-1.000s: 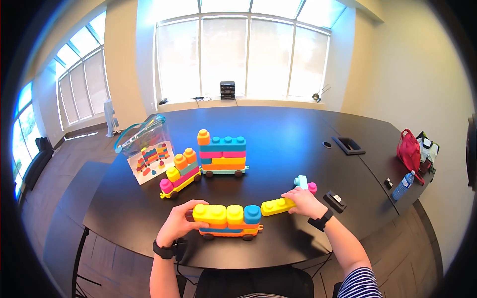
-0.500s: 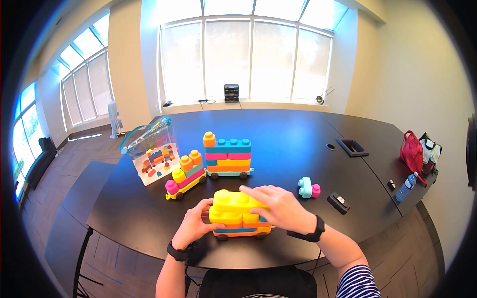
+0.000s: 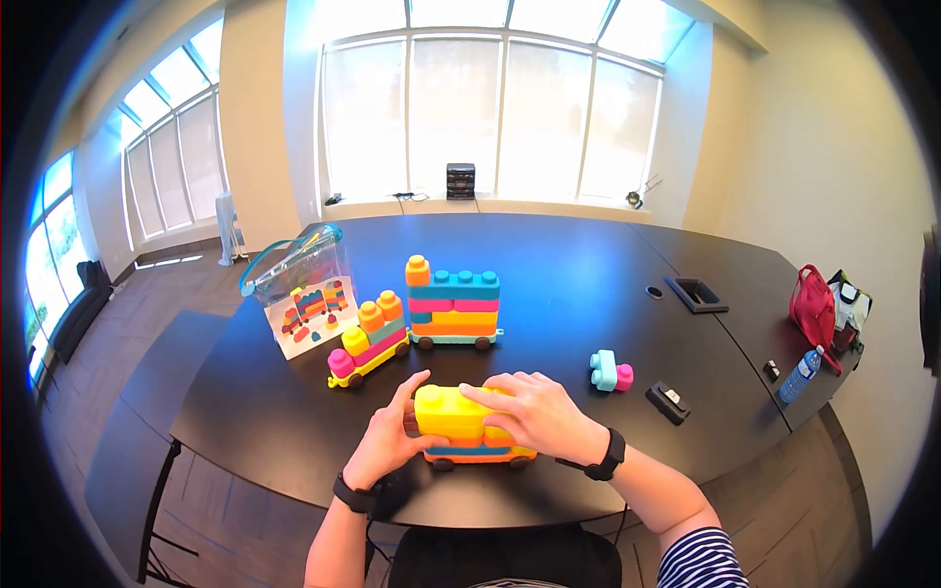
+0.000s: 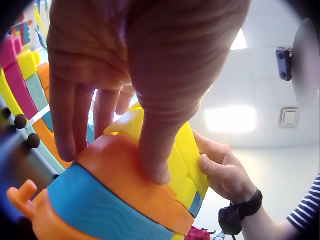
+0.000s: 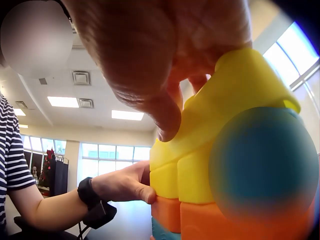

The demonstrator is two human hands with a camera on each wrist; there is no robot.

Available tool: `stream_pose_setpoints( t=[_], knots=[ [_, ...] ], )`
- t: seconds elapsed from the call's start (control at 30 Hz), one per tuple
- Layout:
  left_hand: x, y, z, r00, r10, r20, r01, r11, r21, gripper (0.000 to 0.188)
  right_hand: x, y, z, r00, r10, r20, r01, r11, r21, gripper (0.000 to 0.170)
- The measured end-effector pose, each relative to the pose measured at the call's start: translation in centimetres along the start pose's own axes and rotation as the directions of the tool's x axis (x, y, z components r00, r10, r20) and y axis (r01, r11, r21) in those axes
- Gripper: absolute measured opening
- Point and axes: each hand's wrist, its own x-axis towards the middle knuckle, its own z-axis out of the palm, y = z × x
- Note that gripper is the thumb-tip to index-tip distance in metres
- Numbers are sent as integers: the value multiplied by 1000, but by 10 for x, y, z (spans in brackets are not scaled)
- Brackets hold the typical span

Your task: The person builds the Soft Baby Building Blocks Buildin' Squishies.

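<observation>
In front of the person stands a toy train car (image 3: 480, 457) of stacked building blocks, orange and blue below with yellow blocks above. The left hand (image 3: 390, 443) grips its left end, thumb on the near side and fingers on the far side. A long yellow block (image 3: 437, 400) lies along the top of the stack. The right hand (image 3: 549, 419) holds this block from above, its thumb on the near face in the right wrist view. A blue block (image 5: 262, 162) shows at the right end of the stack, beneath the yellow one.
Behind the hands stand a small block train car (image 3: 368, 338) and a taller one (image 3: 456, 309). A clear bag with a picture card (image 3: 314, 318) is at left. Right lie light-blue and pink blocks (image 3: 604, 370), a black device (image 3: 668, 402) and a water bottle (image 3: 802, 374).
The right hand has brought the long yellow block from the table at right onto the top of the car, lowering it over the last half second. The left hand keeps its grip.
</observation>
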Motion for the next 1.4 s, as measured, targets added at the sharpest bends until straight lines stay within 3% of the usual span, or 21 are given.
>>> stream_pose_setpoints(
  t=[0.2, 0.47, 0.57, 0.67, 0.77, 0.83, 0.97, 1.03, 1.13, 1.23, 1.33, 1.4],
  knots=[
    [-1, 5, 1, 1000, 19, 16, -20, 999, 44, 95, -4, -1, 9, 998, -24, -66, 20, 997, -71, 61],
    [-1, 3, -3, 1000, 9, 18, -10, 999, 49, 73, -5, -6, 8, 998, 8, -67, -11, 999, -50, 60],
    [-2, 0, -3, 1000, -7, 15, 6, 999, 35, 65, -4, -5, -5, 1000, 10, 5, -10, 997, 71, 61],
    [-1, -2, -2, 1000, 5, 13, -6, 1000, 20, 60, -3, 19, -22, 998, 66, -23, -46, 870, 491, 59],
    [-2, -2, -5, 1000, 11, 9, -11, 1000, 23, 59, -11, 68, -49, 958, 232, -167, -172, 934, 312, 56],
    [-3, 1, -7, 1000, 4, 16, -4, 1000, 30, 59, -26, 110, -55, 898, 404, -176, -381, 912, 150, 62],
    [-1, 0, -6, 1000, 3, 23, -3, 1000, 12, 59, -70, 184, -27, 762, 648, 9, -636, 751, -176, 74],
    [-2, 0, -6, 1000, 3, 26, -3, 1000, 11, 60, -80, 192, -14, 661, 735, 149, -668, 667, -329, 80],
    [-2, -1, -6, 1000, 14, 21, -14, 1000, 6, 60, -85, 194, 4, 546, 803, 237, -670, 589, -452, 82],
    [-3, 2, -6, 1000, 1, 21, -2, 1000, 27, 60, -88, 201, 23, 590, 788, 176, -613, 579, -537, 80],
    [-2, -1, -6, 1000, -10, 23, 9, 1000, 11, 60, -88, 211, 31, 583, 789, 192, -630, 588, -507, 70],
    [-2, -1, -6, 1000, -8, 25, 7, 1000, 17, 60, -90, 214, 30, 587, 788, 189, -648, 596, -473, 72]
  ],
)
